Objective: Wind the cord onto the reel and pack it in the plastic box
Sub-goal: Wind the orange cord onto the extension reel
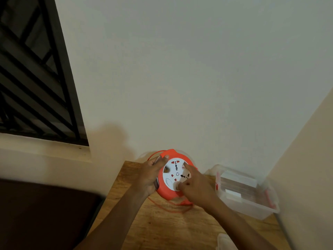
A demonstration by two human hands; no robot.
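Head view: I am looking down at a wooden surface (pixel 162 230) set in a corner between pale walls. The reel (pixel 175 175), orange housing with a white socket face, sits tilted up between my two hands at the far end of the surface.

My left hand (pixel 150 175) is wrapped around the reel's left edge, fingers curled over the orange rim, thumb tip lying on the upper part of the housing. It grips the reel.

My right hand (pixel 195 186) rests on the white face. The index finger stretches up toward the upper right of the face; the thumb and the other fingers are pinched at a small round knob near the lower edge of the face. Whether they fully clasp the knob, I cannot tell, as the fingers cover it.

The cord (pixel 177 207), thin and orange, lies in loose loops on the surface just under the reel and below my right hand. Another strand arcs around the reel's upper left edge. Most of what I can see of it is still off the reel.

The plastic box (pixel 250 204), clear with red side clips, stands on the surface to the right of the reel, near the right wall, with pale items inside. It is apart from the reel.

A dark window grille (pixel 34 69) fills the upper left.
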